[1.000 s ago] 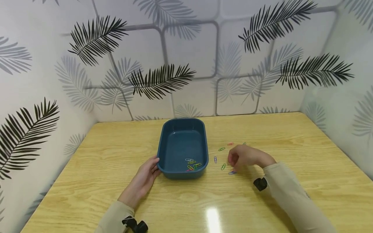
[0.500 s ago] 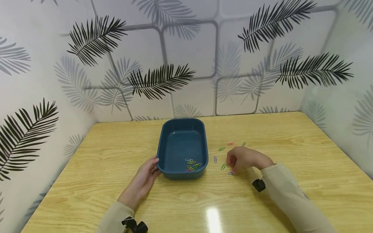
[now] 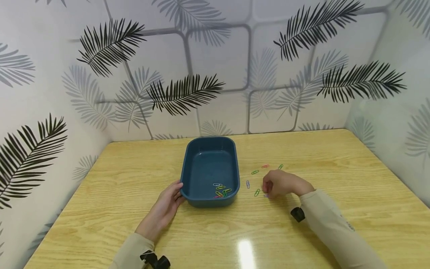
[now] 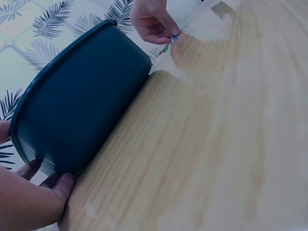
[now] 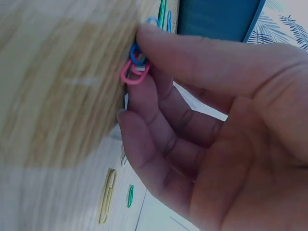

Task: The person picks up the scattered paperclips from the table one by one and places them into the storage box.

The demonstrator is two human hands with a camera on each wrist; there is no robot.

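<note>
A dark blue plastic bin point(image 3: 211, 203) stands on the table, with several coloured paper clips point(image 3: 219, 194) at its near end. At its near left corner my left hand point(image 3: 165, 207) holds the bin, thumb at the rim and fingertips low on the wall in the left wrist view. My right hand point(image 3: 285, 183) is low over the table, right of the bin. Between its thumb and fingertips it pinches a blue paper clip point(image 5: 136, 54) and a pink paper clip point(image 5: 128, 78), which overlap; the thumb partly hides them.
Loose paper clips lie between bin and right hand: a green clip point(image 3: 256, 192), a purplish clip point(image 3: 248, 184), another green clip point(image 3: 255, 172) and a pink clip point(image 3: 265, 166). A yellow clip point(image 5: 107, 197) shows beyond the right hand. A patterned wall point(image 3: 218, 108) borders the table's back.
My right hand has shifted slightly left, and the blue clip under its fingertips has moved a little away from me. The left hand and the bin stay in place.
</note>
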